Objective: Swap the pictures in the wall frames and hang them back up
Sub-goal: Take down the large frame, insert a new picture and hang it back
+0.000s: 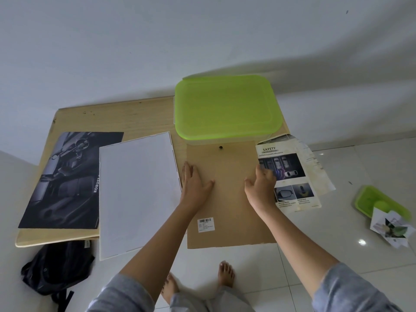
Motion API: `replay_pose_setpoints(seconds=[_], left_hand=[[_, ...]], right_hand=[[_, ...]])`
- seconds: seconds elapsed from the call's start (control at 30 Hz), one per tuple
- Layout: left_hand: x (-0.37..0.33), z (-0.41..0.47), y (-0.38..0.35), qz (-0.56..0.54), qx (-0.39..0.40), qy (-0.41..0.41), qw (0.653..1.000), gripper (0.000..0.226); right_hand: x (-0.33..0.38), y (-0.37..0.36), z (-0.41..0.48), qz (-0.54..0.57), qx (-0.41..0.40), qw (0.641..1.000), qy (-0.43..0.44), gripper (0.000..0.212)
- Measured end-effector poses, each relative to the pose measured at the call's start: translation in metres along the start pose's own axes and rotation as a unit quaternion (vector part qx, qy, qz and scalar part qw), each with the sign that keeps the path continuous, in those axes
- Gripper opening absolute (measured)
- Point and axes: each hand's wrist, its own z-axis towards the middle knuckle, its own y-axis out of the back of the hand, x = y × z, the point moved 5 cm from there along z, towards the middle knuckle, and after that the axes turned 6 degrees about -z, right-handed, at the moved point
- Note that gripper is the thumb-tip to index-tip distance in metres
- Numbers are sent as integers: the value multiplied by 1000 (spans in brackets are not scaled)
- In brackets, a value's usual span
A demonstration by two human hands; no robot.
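Head view: a brown backing board (229, 199) is seen lying flat on the tabletop (108, 118), its near end overhanging the edge. Far left of the board, a black bag (56, 269) is seen on the floor below a dark car poster (65, 181). Just left of the board a white sheet (137, 194) is laid. The left hand (194, 182) is pressed flat on the board's left edge, fingers straight. A barcode label (206, 224) is stuck near the board's near end. Behind the board a green-lidded box (227, 106) is set. The right hand (262, 185) is placed at the board's right edge; its fingers are blurred, so its grip cannot be told. Right of the board a safety brochure (292, 176) is spread.
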Motion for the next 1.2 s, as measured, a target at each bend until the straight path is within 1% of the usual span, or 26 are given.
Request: replay_pose_setpoints(seconds=[0.17, 0.33, 0.4, 0.5, 0.73, 0.83, 1.03, 1.13, 1.2], left_hand=[[0, -5, -4, 16, 21, -2, 1000, 81], [6, -12, 0, 19, 43, -23, 999, 78], [10, -16, 2, 47, 50, -33, 997, 78], [17, -20, 4, 86, 49, -49, 994, 77], [19, -28, 0, 121, 42, -58, 990, 76], [18, -32, -3, 139, 42, -56, 988, 76], [17, -32, 0, 138, 63, -53, 987, 74], [13, -32, 7, 122, 84, -52, 988, 68], [11, -36, 18, 100, 75, -65, 990, 62]], right_hand=[[-5, 1, -3, -32, 2, 999, 31, 53], [-9, 1, -5, -50, 4, 998, 45, 52], [-8, 0, -7, -62, 3, 997, 50, 52], [-7, -1, -10, -85, 0, 995, 58, 52], [-1, -7, -17, -146, 20, 986, 73, 55], [4, -12, -24, -147, 19, 985, 89, 52], [4, -11, -26, -127, 34, 988, 82, 54], [7, -8, -27, -128, 43, 988, 71, 54], [16, -8, -30, -127, 42, 988, 73, 54]])
